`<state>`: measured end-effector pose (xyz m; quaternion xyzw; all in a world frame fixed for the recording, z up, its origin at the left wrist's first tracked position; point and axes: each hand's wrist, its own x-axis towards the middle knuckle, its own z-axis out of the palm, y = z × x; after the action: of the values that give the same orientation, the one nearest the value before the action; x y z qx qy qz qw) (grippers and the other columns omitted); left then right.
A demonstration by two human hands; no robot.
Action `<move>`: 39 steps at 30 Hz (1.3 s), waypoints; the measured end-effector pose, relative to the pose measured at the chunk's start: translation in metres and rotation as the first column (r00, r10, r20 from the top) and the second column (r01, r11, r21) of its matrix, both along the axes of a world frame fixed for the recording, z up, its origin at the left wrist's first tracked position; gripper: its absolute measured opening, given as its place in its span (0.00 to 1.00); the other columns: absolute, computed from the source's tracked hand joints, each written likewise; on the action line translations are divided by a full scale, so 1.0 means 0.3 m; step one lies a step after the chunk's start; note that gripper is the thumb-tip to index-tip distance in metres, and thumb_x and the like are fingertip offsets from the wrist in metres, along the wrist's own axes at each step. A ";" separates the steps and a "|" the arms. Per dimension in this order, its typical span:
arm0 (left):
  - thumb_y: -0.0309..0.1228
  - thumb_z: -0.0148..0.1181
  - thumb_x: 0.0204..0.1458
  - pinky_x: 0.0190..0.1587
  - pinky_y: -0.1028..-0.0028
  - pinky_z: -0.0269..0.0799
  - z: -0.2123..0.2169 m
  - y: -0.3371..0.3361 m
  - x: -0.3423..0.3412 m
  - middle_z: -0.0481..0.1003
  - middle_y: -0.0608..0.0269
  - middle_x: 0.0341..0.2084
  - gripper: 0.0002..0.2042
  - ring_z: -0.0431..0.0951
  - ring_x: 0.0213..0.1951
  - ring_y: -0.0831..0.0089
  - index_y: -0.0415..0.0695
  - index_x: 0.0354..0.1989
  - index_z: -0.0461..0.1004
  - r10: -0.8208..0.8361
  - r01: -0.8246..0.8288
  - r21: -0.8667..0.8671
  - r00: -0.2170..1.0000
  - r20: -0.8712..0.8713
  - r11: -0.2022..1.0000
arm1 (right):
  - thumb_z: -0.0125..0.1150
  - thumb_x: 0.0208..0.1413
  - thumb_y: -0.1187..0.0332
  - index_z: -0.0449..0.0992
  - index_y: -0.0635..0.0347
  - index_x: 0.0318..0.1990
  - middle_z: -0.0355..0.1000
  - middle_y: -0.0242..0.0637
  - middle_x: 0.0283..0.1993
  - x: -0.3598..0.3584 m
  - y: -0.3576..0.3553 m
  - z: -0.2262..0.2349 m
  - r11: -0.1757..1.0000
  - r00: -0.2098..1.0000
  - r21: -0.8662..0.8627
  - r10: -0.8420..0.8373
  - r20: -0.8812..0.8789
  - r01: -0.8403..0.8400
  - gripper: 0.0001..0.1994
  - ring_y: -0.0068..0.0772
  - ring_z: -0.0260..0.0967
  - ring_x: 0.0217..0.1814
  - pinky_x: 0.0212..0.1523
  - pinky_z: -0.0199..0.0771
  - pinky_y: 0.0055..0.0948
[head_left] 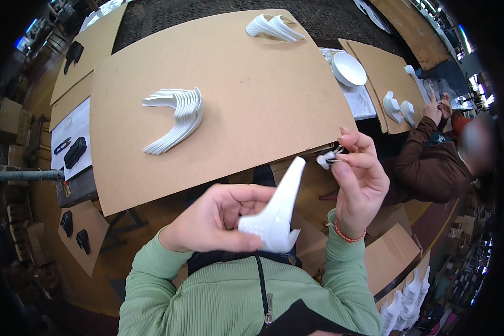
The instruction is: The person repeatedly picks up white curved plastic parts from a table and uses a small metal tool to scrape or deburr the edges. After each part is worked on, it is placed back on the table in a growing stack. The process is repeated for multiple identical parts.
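My left hand (pixel 210 219) is closed on a white curved plastic piece (pixel 277 215) with a long narrow tongue pointing up and a dimpled, wider lower end. The fingers grip it by that wider end, in front of my body. Raised to the right of the tongue tip, my right hand (pixel 361 179) pinches a small white and dark object (pixel 327 159) between thumb and fingers. Its kind is too small to make out. The small object and the white piece are apart.
On the cardboard-covered table (pixel 246 134) lie a nested stack of white curved pieces (pixel 180 120) and a smaller bunch (pixel 274 28). A white bowl (pixel 349 69) stands at the right. A co-worker in brown (pixel 437 168) sits beyond it. More white pieces (pixel 406 302) fill the lower right.
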<state>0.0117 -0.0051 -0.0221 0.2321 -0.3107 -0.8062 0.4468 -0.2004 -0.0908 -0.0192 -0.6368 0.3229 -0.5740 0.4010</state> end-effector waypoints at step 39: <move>0.30 0.48 0.61 0.37 0.75 0.80 0.019 0.014 -0.043 0.73 0.58 0.38 0.14 0.77 0.38 0.74 0.34 0.50 0.64 0.125 -0.120 -0.037 0.961 0.248 0.992 | 0.70 0.36 0.77 0.79 0.57 0.29 0.75 0.29 0.31 0.036 0.000 0.020 0.941 0.916 -0.261 0.100 -0.389 -0.214 0.09 0.33 0.68 0.40 0.44 0.59 0.29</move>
<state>-0.0010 -0.0008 -0.0163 0.3459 -0.3582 -0.7379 0.4556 -0.1896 -0.0910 -0.0130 -0.8109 0.2493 -0.4510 0.2773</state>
